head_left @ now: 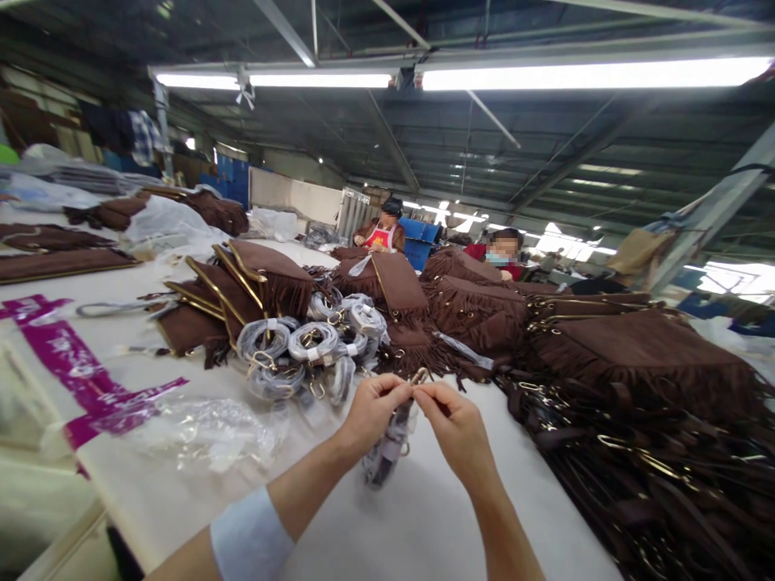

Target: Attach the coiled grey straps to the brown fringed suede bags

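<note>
Pinched between my two hands, over the white table (pixel 441 516), is a coiled strap (pixel 387 448) in clear plastic wrap with a metal clasp at its top. My left hand (pixel 375 407) has thumb and forefinger closed at the clasp end. From the other side my right hand (pixel 453 420) pinches the same spot, fingertips nearly touching the left ones. The coil hangs below the fingers, partly behind my left hand. Just beyond lies a pile of similar wrapped strap coils (pixel 315 343) with gold clasps.
Brown fringed bags (pixel 400 282) with gold zips are heaped behind the coils. Loose dark straps (pixel 654 476) cover the right side. Crumpled clear plastic (pixel 211 432) and purple tape (pixel 78 363) lie at left. Two people (pixel 383 230) are across the table.
</note>
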`<state>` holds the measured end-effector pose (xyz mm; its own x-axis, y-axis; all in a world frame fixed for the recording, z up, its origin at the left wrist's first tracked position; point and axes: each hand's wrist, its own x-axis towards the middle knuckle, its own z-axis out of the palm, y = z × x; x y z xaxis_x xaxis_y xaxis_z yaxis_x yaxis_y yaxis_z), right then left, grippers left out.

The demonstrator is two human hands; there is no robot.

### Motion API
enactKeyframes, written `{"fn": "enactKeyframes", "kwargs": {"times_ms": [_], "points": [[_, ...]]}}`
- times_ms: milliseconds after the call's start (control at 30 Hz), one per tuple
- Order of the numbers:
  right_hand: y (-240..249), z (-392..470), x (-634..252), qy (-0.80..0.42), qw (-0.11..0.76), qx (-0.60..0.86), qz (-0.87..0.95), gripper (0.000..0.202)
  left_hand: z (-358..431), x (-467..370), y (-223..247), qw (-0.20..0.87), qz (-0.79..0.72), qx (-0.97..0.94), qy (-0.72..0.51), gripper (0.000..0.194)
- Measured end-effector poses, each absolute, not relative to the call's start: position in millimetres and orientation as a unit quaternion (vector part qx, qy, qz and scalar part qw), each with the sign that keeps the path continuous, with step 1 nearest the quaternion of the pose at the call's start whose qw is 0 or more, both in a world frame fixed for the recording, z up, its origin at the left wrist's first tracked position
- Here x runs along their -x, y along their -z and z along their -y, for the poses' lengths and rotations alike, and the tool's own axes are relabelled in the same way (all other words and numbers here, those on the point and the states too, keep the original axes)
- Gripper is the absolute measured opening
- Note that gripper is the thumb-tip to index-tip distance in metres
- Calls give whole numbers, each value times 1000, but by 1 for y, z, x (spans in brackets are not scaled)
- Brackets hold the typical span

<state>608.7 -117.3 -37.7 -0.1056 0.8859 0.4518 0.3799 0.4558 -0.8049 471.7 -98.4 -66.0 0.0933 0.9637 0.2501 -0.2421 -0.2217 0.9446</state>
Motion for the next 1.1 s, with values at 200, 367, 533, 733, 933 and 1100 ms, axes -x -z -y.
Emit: {"fn": "enactKeyframes", "kwargs": {"times_ms": [200, 367, 533, 733, 933, 1100], "points": [[33, 117, -620, -509, 533, 438, 515, 38, 99, -468, 61, 525, -345, -534, -566, 35], [27, 119, -631, -503, 511, 452, 530, 35, 96, -462, 57, 515, -353, -518, -585, 34], [18, 127, -628, -365, 483, 449, 657, 22, 99, -461, 52, 591, -344, -468, -560, 36], [12, 133, -621, -241, 455, 436, 738, 16, 103, -464, 51, 624, -351, -466, -519, 37], [13, 130, -624, -158, 427, 439, 775, 14, 113, -462, 45, 329, -355, -644, -592, 27], [21, 127, -621, -257, 386, 422, 779, 19, 122, -462, 44, 154, -288, -718, -615, 22]]}}
